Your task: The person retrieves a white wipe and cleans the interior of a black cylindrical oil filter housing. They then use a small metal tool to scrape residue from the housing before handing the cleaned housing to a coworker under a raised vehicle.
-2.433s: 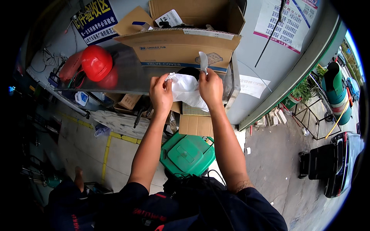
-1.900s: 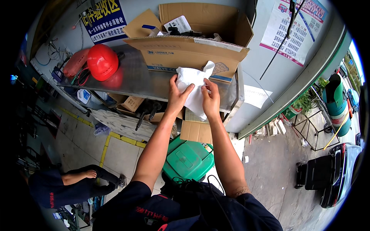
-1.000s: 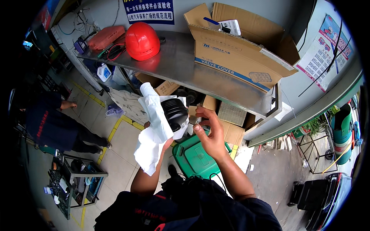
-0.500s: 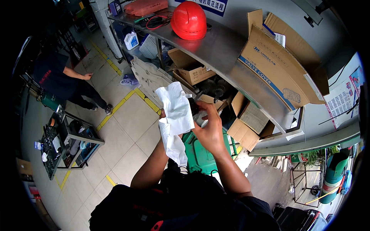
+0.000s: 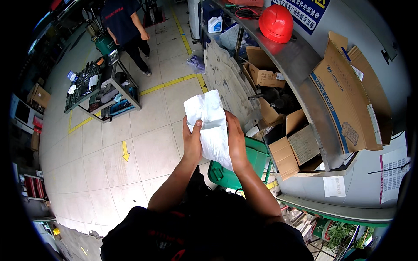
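Note:
A white paper towel point(image 5: 210, 126), creased and spread out, hangs between my two hands in front of my chest. My left hand point(image 5: 192, 138) is closed on its left side, the thumb lying on top of the paper. Along the right edge, my right hand point(image 5: 236, 141) holds the paper with its fingers curled behind it. Whether anything else is inside or behind the paper is hidden. Below and right of my hands stands a green plastic bin point(image 5: 257, 152), partly covered by my right forearm.
A metal bench point(image 5: 300, 56) on the right bears a red hard hat point(image 5: 276, 24) and a large cardboard box point(image 5: 344, 104). Open cartons point(image 5: 266, 71) sit beneath. A tool cart point(image 5: 126, 93) stands at left; beyond it a person point(image 5: 126, 30) in dark clothes stands.
The view has swung left. My right hand, earlier raised by a small dark object beside the paper, now grips the paper's right side; that object is out of sight. The person has turned away.

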A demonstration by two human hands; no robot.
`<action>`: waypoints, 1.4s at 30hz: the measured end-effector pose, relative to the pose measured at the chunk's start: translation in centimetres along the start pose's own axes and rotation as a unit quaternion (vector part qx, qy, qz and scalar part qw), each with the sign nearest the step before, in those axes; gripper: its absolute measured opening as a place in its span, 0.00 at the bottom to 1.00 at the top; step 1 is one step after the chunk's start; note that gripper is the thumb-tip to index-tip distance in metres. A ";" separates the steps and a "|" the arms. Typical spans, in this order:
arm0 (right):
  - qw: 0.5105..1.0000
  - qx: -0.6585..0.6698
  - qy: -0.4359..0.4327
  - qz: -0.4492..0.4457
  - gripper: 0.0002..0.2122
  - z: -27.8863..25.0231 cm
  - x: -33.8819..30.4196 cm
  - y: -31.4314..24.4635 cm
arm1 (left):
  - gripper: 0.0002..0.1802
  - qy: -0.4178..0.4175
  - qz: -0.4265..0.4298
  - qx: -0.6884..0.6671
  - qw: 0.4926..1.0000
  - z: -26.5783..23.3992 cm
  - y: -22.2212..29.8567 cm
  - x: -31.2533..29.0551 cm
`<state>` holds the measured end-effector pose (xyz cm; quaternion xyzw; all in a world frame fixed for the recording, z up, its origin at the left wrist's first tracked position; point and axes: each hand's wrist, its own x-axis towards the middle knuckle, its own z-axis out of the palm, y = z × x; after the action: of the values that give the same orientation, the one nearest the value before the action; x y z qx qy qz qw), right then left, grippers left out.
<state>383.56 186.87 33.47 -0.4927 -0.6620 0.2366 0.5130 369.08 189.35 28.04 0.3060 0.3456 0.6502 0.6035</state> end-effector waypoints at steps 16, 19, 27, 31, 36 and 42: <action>0.969 0.153 -0.188 0.052 0.26 6.0 -6.5 -7.1 | 0.55 0.027 0.063 -0.216 0.974 -8.4 6.7 -13.9; 0.950 0.227 -0.205 0.067 0.28 7.9 -8.5 -9.8 | 0.54 0.055 0.084 -0.233 0.967 -11.6 8.3 -17.0; 0.862 -0.122 -0.318 -0.376 0.30 14.2 -15.1 -20.9 | 0.41 0.107 0.093 -0.207 0.968 -19.6 12.2 -27.7; 0.874 0.015 -0.397 -0.279 0.26 17.6 -19.5 -23.5 | 0.42 0.147 0.124 -0.129 0.973 -24.2 12.7 -32.8; 0.853 0.108 -0.409 -0.306 0.24 21.1 -23.3 -24.9 | 0.38 0.235 0.171 -0.066 0.955 -28.0 13.4 -38.2; 0.801 0.107 -0.403 -0.430 0.22 23.7 -26.0 -25.5 | 0.35 0.272 0.230 -0.049 0.933 -29.6 14.1 -42.7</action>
<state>351.14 157.85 34.18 0.0406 -0.9232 0.2385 0.2986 340.52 143.98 23.42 0.1586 0.3845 0.8458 0.3342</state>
